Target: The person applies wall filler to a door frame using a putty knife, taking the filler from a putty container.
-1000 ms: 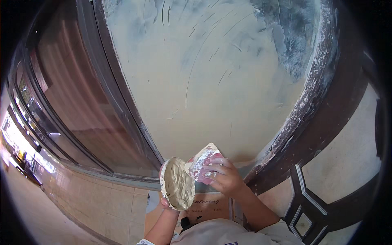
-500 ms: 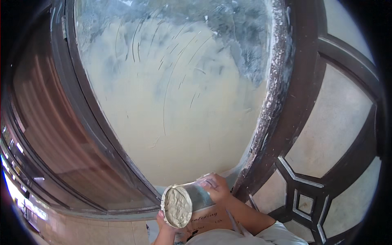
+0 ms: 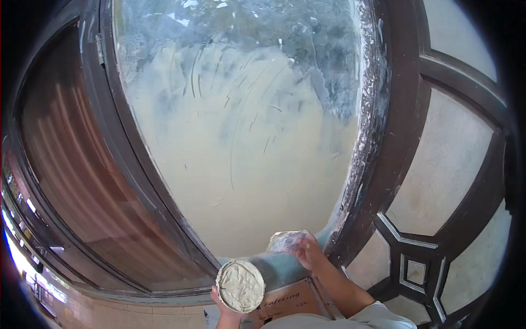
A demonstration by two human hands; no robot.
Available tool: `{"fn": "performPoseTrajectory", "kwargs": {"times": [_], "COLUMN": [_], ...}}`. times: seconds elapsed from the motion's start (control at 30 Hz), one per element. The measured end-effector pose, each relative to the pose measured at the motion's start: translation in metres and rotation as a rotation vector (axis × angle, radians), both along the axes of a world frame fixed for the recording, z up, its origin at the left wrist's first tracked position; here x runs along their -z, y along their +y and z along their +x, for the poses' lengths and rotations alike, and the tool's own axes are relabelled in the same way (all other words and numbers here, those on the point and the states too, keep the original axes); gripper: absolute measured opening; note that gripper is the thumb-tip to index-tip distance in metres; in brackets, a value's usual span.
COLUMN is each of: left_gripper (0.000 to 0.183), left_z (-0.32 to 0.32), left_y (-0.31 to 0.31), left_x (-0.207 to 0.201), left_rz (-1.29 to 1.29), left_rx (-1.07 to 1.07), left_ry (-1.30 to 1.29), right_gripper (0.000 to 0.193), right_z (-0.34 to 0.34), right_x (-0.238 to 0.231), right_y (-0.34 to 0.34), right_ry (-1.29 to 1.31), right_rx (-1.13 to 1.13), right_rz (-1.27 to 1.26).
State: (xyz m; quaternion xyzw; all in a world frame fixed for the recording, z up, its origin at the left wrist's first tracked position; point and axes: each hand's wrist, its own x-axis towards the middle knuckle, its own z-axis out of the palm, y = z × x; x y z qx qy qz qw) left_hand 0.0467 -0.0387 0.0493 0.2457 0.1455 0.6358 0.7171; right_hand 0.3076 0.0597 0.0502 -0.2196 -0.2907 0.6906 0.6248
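Note:
My left hand (image 3: 219,301) grips a round tub (image 3: 218,285) from its left side, low in front of me. Thick cream putty (image 3: 241,286) with a rough, lumpy top fills it. To the tub's right, my right hand (image 3: 308,252) is closed on a flat, putty-smeared spreader (image 3: 284,241), held near the bottom of the wall panel. Cream coating covers the middle and lower part of this tall panel (image 3: 268,181), with curved scratch marks across it. Higher up, the panel shows patchy grey-blue. Part of my left hand is hidden by the tub.
A dark, paint-worn frame (image 3: 366,109) borders the panel on the right. Beyond it stands dark woodwork with pale inset panels (image 3: 446,164). A dark-framed window with a reddish curtain (image 3: 82,164) is on the left. Below my hands lies a printed cardboard box (image 3: 290,299) near tiled floor (image 3: 164,312).
The spreader has come away from the tub's rim and moved right and up with my right hand. The tub has turned its opening more toward me. The view has shifted slightly.

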Motion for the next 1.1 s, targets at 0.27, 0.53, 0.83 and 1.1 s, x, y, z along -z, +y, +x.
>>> {"fn": "performPoseTrajectory", "kwargs": {"times": [0.27, 0.53, 0.83, 1.1], "left_gripper": [0.097, 0.098, 0.096, 0.093], "left_z": [-0.027, -0.052, -0.069, -0.073], "left_y": [-0.008, -0.022, -0.017, -0.003], "left_x": [0.027, 0.024, 0.024, 0.012], "left_rz": [-0.045, -0.039, 0.015, 0.058], "left_rx": [-0.065, -0.171, -0.183, -0.134], "left_ry": [-0.078, -0.087, -0.098, -0.073], "right_gripper": [0.025, 0.023, 0.03, 0.028], "right_z": [-0.027, -0.046, -0.036, -0.062], "right_x": [-0.009, -0.073, -0.239, -0.206], "right_y": [0.025, 0.068, 0.089, 0.089], "right_ry": [-0.242, -0.827, -1.329, -1.732], "right_rx": [0.008, 0.25, 0.791, 0.608], "right_rz": [0.023, 0.361, 0.597, 0.837]}}
